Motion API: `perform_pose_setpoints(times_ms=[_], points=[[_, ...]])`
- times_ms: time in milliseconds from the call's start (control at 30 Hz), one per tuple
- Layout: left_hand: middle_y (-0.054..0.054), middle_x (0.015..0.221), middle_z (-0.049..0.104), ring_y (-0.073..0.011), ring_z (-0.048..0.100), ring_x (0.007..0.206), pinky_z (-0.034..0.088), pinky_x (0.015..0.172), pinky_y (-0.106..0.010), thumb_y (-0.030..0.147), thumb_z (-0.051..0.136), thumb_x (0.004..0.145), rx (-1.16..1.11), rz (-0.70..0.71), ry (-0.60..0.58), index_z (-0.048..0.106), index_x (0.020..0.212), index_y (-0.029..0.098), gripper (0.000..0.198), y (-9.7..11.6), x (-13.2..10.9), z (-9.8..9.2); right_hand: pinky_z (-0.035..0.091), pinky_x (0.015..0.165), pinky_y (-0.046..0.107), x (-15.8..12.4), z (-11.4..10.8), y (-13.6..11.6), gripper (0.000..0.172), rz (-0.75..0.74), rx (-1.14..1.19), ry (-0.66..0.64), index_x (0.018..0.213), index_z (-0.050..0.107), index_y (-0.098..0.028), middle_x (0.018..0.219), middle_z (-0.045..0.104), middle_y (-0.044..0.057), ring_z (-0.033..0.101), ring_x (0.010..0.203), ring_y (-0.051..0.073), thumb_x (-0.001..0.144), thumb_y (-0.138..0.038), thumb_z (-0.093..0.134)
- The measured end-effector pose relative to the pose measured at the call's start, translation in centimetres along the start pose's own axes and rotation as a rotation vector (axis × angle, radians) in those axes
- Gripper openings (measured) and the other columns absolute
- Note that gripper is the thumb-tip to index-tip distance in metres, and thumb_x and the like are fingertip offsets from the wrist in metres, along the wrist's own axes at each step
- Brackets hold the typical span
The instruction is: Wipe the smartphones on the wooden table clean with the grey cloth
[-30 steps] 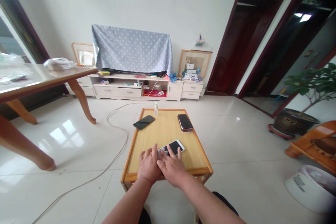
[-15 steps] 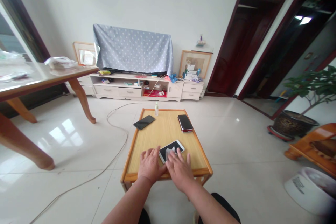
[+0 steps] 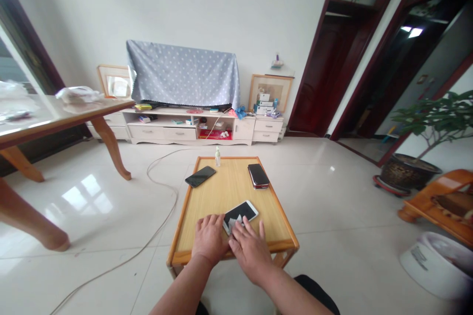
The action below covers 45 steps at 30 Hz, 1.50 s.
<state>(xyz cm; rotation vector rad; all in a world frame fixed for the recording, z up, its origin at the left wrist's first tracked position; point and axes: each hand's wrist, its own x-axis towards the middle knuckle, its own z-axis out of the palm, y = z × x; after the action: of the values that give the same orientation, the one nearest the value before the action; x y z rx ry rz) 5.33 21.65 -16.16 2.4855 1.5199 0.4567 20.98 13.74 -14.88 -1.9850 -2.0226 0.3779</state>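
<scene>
A white smartphone [image 3: 247, 210] with a dark screen lies at a slant near the close edge of the small wooden table. My left hand [image 3: 210, 238] is at its left end, fingers bent and thumb along the near side, gripping that edge. Under the fingertips of my right hand [image 3: 251, 248] a crumpled white tissue [image 3: 233, 221] is pressed against the lower left of the screen. Those fingers are spread, and they cover part of both tissue and phone.
On the small table [image 3: 229, 184] are a black smartphone [image 3: 200, 176], a dark wallet-like stack [image 3: 258, 175] and a small clear pump bottle [image 3: 218, 156]. A cable [image 3: 148, 234] runs across the floor on the left. A white bucket [image 3: 430, 266] stands at right.
My right hand has slid the tissue a little toward the lower left of the phone's screen. My left hand stays at the phone's left end. The whole view has shifted slightly.
</scene>
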Motion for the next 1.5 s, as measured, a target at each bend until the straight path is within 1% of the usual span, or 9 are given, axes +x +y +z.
perform_pose_setpoints(times_ms=[200,467,667,733,900,1100,1167,1333,1500], points=[[-0.011,0.126,0.064,-0.0309,0.050,0.123,0.027,0.109,-0.046,0.044,0.063,0.077,0.004,0.003,0.020,0.059,0.130,0.023,0.058,0.1,0.0,0.0,-0.002,0.115,0.068,2.2,-0.2,2.5,0.056,0.342,-0.076,0.083,0.148,0.046,-0.032,0.159,0.036,0.001,0.009,0.152,0.031,0.106,-0.051,0.015],[-0.009,0.133,0.063,-0.0287,0.049,0.127,0.026,0.110,-0.045,0.045,0.062,0.080,-0.018,0.015,0.049,0.060,0.127,0.024,0.051,0.0,0.0,0.2,0.001,0.118,0.064,1.0,1.7,1.7,0.053,0.109,-0.072,0.089,0.150,0.042,-0.036,0.158,0.038,0.000,0.015,0.152,0.028,0.106,-0.051,0.016],[-0.009,0.131,0.064,-0.0285,0.049,0.127,0.025,0.111,-0.045,0.042,0.063,0.078,-0.023,0.012,0.052,0.057,0.129,0.024,0.055,-0.1,0.0,0.5,0.000,0.116,0.068,2.1,0.2,2.2,0.055,0.317,-0.070,0.120,0.145,0.050,-0.033,0.156,0.041,0.000,0.012,0.152,0.032,0.106,-0.050,0.016],[-0.010,0.131,0.064,-0.0282,0.049,0.127,0.024,0.112,-0.044,0.042,0.062,0.078,-0.023,-0.012,0.051,0.053,0.132,0.022,0.058,-0.2,0.1,0.7,0.001,0.117,0.067,1.8,0.4,1.3,0.056,0.270,-0.035,0.110,0.144,0.051,-0.032,0.156,0.041,0.000,0.013,0.152,0.031,0.106,-0.049,0.014],[-0.013,0.135,0.062,-0.0265,0.050,0.129,0.023,0.112,-0.042,0.032,0.061,0.075,-0.014,-0.038,0.015,0.044,0.139,0.017,0.067,-0.4,0.2,0.9,-0.002,0.120,0.058,0.9,1.0,-0.6,0.053,-0.073,0.047,0.072,0.144,0.051,-0.036,0.152,0.047,-0.003,0.019,0.151,0.023,0.107,-0.047,0.014],[-0.014,0.127,0.066,-0.0293,0.054,0.124,0.025,0.112,-0.044,0.041,0.064,0.074,-0.023,-0.062,0.067,0.048,0.136,0.017,0.069,0.3,0.1,0.3,0.001,0.115,0.069,3.1,-0.2,1.7,0.057,0.358,-0.042,0.126,0.146,0.049,-0.031,0.157,0.040,0.002,0.011,0.152,0.031,0.106,-0.047,0.012],[-0.014,0.128,0.066,-0.0290,0.053,0.125,0.025,0.111,-0.044,0.040,0.063,0.075,-0.025,-0.064,0.055,0.047,0.136,0.017,0.067,0.4,0.1,0.2,0.003,0.116,0.068,3.0,0.2,1.1,0.058,0.304,-0.019,0.117,0.146,0.049,-0.031,0.157,0.040,0.002,0.012,0.152,0.031,0.106,-0.049,0.011],[-0.013,0.131,0.065,-0.0266,0.052,0.126,0.026,0.109,-0.043,0.031,0.055,0.082,-0.028,-0.054,0.030,0.044,0.138,0.018,0.058,-0.1,0.2,0.6,0.000,0.120,0.061,2.0,1.1,-1.1,0.056,-0.047,0.063,0.061,0.146,0.048,-0.036,0.153,0.046,-0.001,0.016,0.152,0.025,0.106,-0.049,0.011],[-0.014,0.130,0.065,-0.0308,0.053,0.126,0.025,0.111,-0.044,0.044,0.065,0.074,-0.043,-0.048,0.076,0.044,0.138,0.018,0.071,-0.3,0.2,0.9,0.000,0.115,0.070,4.3,-0.3,0.9,0.062,0.303,0.006,0.099,0.141,0.055,-0.033,0.155,0.043,0.000,0.012,0.152,0.031,0.106,-0.048,0.006]])
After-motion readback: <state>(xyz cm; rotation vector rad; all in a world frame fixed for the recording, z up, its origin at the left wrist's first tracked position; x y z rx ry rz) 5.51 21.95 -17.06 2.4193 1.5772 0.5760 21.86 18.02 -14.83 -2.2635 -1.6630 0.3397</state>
